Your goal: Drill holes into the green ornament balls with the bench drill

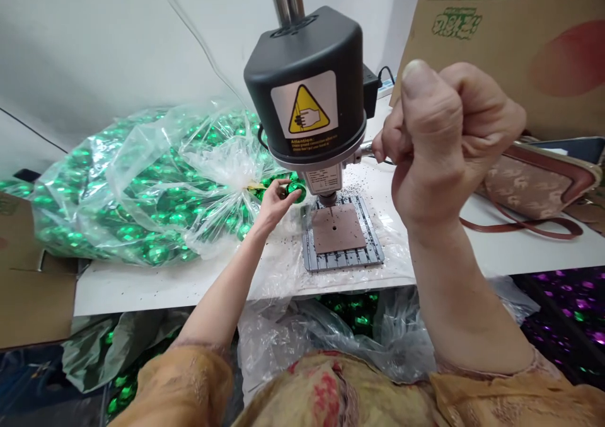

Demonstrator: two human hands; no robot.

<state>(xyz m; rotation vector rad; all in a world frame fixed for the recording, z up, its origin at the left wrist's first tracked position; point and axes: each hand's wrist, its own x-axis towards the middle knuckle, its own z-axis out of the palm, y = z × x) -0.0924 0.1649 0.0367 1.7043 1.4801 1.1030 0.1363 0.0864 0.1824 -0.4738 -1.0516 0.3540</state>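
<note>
Between the thumb and fingers of my left hand (275,201) is a shiny green faceted ball (296,192), left of the drill press's lower end. The black-hooded bench drill press (305,87) stands over a slotted metal base (309,257). On that base lies a brown square plate (347,235) with a small dark hole. My right hand (435,125) is raised and closed at the press's right side, wrapped around the lever (366,150); most of the lever is hidden behind my fingers.
A big clear bag (142,181) of green balls lies left on the white table (142,291). Dark shavings surround the base. A patterned purse (539,178) with a brown strap and a cardboard box (510,49) stand right. Plastic bags (326,332) and more balls sit below the table edge.
</note>
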